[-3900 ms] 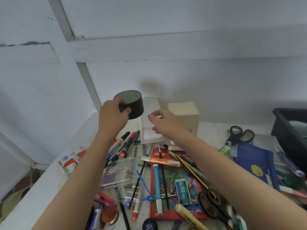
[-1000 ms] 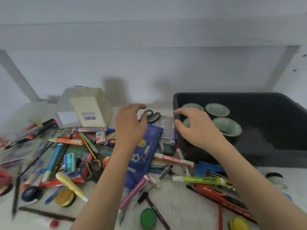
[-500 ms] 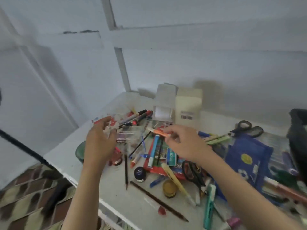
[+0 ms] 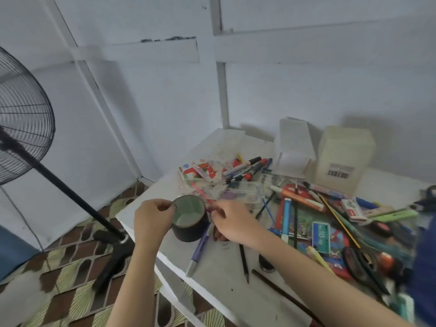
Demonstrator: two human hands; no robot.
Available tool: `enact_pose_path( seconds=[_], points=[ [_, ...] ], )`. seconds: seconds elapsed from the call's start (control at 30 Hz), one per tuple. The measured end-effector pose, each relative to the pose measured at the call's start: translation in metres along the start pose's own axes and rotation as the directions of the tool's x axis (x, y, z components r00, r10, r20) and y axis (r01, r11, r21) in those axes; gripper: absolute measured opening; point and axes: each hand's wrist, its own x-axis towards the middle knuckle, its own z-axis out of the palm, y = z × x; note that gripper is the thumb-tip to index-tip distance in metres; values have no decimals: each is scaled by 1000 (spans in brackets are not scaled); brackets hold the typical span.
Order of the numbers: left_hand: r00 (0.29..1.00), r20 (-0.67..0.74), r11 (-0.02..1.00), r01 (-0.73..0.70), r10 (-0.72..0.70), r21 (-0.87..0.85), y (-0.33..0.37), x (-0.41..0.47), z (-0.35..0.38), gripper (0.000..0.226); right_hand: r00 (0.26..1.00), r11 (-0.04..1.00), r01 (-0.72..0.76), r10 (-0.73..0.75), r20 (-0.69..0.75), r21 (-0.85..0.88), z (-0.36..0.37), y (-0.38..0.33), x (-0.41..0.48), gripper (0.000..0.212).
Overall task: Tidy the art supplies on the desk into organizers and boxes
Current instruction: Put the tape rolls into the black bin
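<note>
A black cup with a pale green inside (image 4: 190,219) stands at the left corner of the white desk (image 4: 219,270). My left hand (image 4: 152,219) grips its left rim and wall. Just right of the cup, my right hand (image 4: 230,223) pinches a thin pink pen (image 4: 200,191) near the cup's rim. A purple pen (image 4: 199,250) lies on the desk below the cup. Pens, markers and pencils are heaped across the desk to the right.
A clear plastic case (image 4: 236,191) lies behind the cup. Two pale boxes (image 4: 342,159) stand by the wall. Black scissors (image 4: 361,263) and a red book (image 4: 309,232) lie at right. A standing fan (image 4: 21,119) is left of the desk's edge.
The view has swung left toward the desk corner. My left hand now holds the black cup there, and my right hand has come over to it with a pink pen.
</note>
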Motion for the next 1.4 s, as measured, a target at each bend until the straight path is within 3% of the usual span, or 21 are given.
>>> enact_pose_path(
  seconds=[0.27,0.47,0.57,0.67,0.8,0.97,1.1,1.2,1.3,1.4],
  points=[
    [986,-89,980,-153,143,-125,44,-4,-3,14,993,981,34,-12,-114,191,-11,-3,-7,38],
    [944,-11,921,-325,331,-216,104,-32,34,10,955,923,69,48,-293,379,-62,16,-43,32],
    [896,61,871,-408,439,-274,134,-54,66,9,900,930,42,123,-417,364,-98,34,-71,16],
    [848,165,832,-425,504,-356,162,-79,100,13,809,915,51,198,-553,401,-133,53,-101,13],
    [757,324,796,-405,568,-450,196,-119,145,22,618,914,-5,321,-717,405,-175,80,-149,33],
    [545,456,693,-384,704,-610,241,-189,192,34,384,937,-55,339,-859,346,-227,111,-223,14],
    [350,528,629,-321,774,-709,270,-239,223,38,258,946,-114,325,-910,305,-264,125,-276,29],
    [192,588,619,-219,785,-754,296,-282,247,45,105,942,-142,319,-942,303,-293,139,-318,27],
    [132,617,630,-105,776,-769,318,-318,269,53,-42,926,-168,336,-941,339,-317,154,-352,16],
    [61,649,651,-115,759,-751,338,-351,296,57,-114,920,-204,317,-942,334,-341,171,-381,12]
  ],
)
